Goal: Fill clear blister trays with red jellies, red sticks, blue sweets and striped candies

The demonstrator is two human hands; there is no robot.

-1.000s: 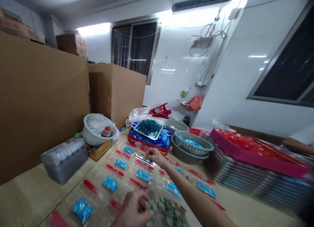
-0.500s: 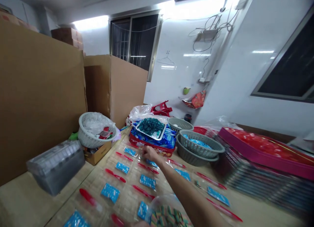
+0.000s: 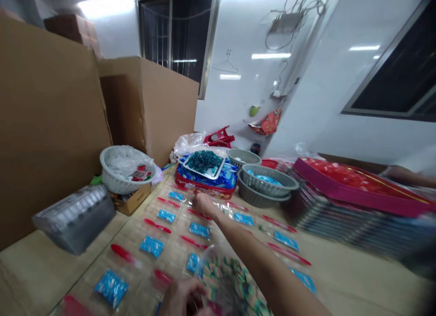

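Along the near edge of the pale wooden tabletop (image 3: 41,270), I log the left hand (image 3: 182,300) at bottom centre, fingers half curled, just beside a clear plastic bag of green-and-orange striped packets (image 3: 231,284). Blur and the frame edge hide the fingers, so I cannot tell whether this hand has hold of the bag. The right arm reaches forward across the table, and the right hand (image 3: 204,204) sits low over flat clear plastic bags (image 3: 173,232), fingers loosely bent. I cannot tell whether it is pinching anything. These bags lie in loose rows, with bright blue sachets (image 3: 151,246) and slim red plastic pieces (image 3: 156,225) among them.

Left of them sits a translucent grey plastic box (image 3: 75,220). Beyond it, a white plastic basket (image 3: 126,170) rests on a small cardboard box (image 3: 131,202). Farther on are a red-edged tray with blue packets (image 3: 204,182) and nested grey plastic baskets (image 3: 264,184). At right, a magenta tray (image 3: 357,188) tops a tall stack, and another person's forearm (image 3: 405,175) shows past it.
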